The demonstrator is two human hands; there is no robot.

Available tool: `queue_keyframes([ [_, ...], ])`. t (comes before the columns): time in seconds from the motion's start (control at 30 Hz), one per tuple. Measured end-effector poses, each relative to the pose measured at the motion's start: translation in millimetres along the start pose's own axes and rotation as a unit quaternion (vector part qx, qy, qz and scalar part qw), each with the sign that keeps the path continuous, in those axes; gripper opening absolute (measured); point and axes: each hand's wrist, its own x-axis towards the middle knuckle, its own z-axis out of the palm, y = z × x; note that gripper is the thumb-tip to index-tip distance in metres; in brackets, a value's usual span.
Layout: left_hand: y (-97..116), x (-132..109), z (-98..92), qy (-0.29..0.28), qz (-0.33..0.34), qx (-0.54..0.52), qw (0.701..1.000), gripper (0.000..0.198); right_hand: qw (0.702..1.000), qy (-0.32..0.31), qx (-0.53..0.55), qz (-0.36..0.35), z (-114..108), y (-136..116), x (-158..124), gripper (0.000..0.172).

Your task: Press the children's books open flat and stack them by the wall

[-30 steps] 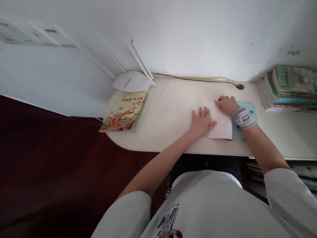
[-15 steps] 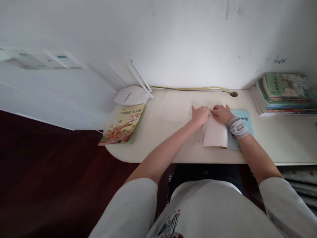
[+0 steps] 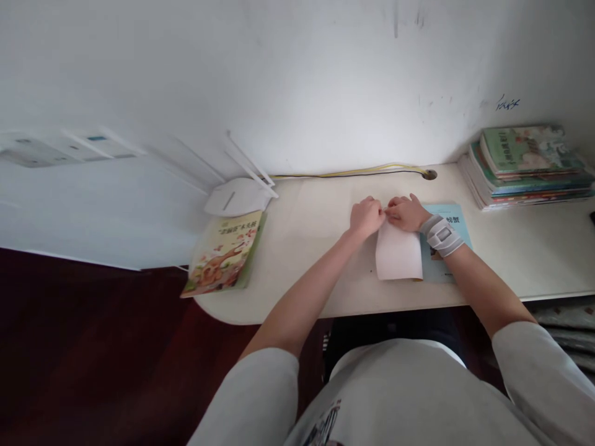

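A white sheet of paper (image 3: pixel 398 254) lies on the desk, partly over the left side of a light blue book (image 3: pixel 449 232). A thin orange-brown strip shows along the sheet's lower right edge. My left hand (image 3: pixel 367 217) is closed, its fingers pinching the sheet's far left corner. Close against it, my right hand (image 3: pixel 407 214) grips the far edge of the same paper with thumb and fingers bent. The fingertips almost meet, and what lies right between them is hidden. A grey wristband (image 3: pixel 444 235) on my right wrist covers part of the blue book.
On the white desk (image 3: pixel 307 248), a yellow illustrated book (image 3: pixel 225 254) overhangs the left end beside a white router (image 3: pixel 238 197) with antennas. Stacked books (image 3: pixel 530 164) stand at the right. Cables (image 3: pixel 344 173) run along the wall into a desk hole (image 3: pixel 430 174).
The view has shifted and tilted slightly. Both hands stay at the paper's far edge, the left fingers curled in more, with the thumb no longer sticking out.
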Motion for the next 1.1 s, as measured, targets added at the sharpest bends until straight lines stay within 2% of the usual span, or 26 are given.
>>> queue_keyframes([
  [0.13,-0.8,-4.6,2.4,-0.001,0.001,-0.009,1.000,0.025,0.985,0.151,0.026,0.075,4.0,-9.0,-7.7,0.036],
  [0.2,-0.8,-6.6,1.6,-0.001,0.001,-0.015,1.000,0.024,0.976,0.194,0.047,0.090,6.6,-10.6,-19.5,0.039],
  [0.27,0.4,-8.5,0.2,0.001,0.002,-0.023,1.000,0.023,0.978,0.182,0.058,0.085,10.3,-11.3,-33.5,0.045],
  [0.37,3.3,-8.8,-1.7,0.016,0.008,-0.031,0.999,0.021,0.990,0.099,0.048,0.092,17.6,-13.1,-48.4,0.053],
  [0.43,2.3,-6.6,-2.7,0.029,0.008,-0.044,0.999,0.021,0.992,0.067,0.046,0.094,22.8,-14.9,-50.8,0.054],
  [0.5,-4.4,-3.9,-3.6,0.034,0.004,-0.075,0.997,0.024,0.992,0.076,0.056,0.086,27.6,-15.9,-48.8,0.057],
  [0.6,-25.1,-6.4,-2.8,0.060,-0.008,-0.147,0.987,0.026,0.986,0.112,0.084,0.092,33.6,-15.3,-45.6,0.061],
  [0.7,-47.3,-24.1,4.5,0.097,-0.050,-0.203,0.973,0.032,0.977,0.140,0.108,0.122,37.0,-18.4,-48.7,0.060],
  [0.8,-57.1,-53.8,17.2,0.090,-0.068,-0.250,0.962,0.040,0.979,0.134,0.112,0.102,37.5,-30.6,-58.3,0.062],
  [0.97,-48.5,-96.2,31.0,0.066,-0.044,-0.255,0.964,0.046,0.990,0.098,0.043,0.097,37.5,-47.8,-74.5,0.057],
  [1.1,-41.1,-106.5,30.4,0.065,-0.028,-0.226,0.972,0.048,0.987,0.105,0.004,0.119,39.9,-51.0,-74.0,0.052],
])
